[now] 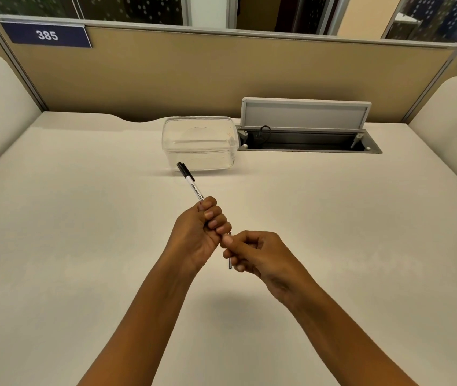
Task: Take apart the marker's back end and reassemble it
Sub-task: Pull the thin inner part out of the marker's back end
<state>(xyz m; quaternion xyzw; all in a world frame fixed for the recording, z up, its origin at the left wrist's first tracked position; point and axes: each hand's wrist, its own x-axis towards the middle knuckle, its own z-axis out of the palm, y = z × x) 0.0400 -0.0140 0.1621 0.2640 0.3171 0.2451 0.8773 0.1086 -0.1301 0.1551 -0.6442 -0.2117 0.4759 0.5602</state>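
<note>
A white marker (193,187) with a black cap (184,169) points away from me, up and to the left, above the desk. My left hand (202,232) is closed in a fist around its rear half, hiding the back end. My right hand (255,253) sits just right of the left fist, fingertips touching it, and pinches a thin dark rod (230,263) that hangs down below the fingers. Whether that rod is free of the marker body is hidden by my fingers.
A clear plastic container (199,143) stands on the white desk (82,232) just beyond the marker's cap. To its right is an open cable hatch (308,140) with a raised lid. A tan partition runs along the back; padded side panels flank the desk.
</note>
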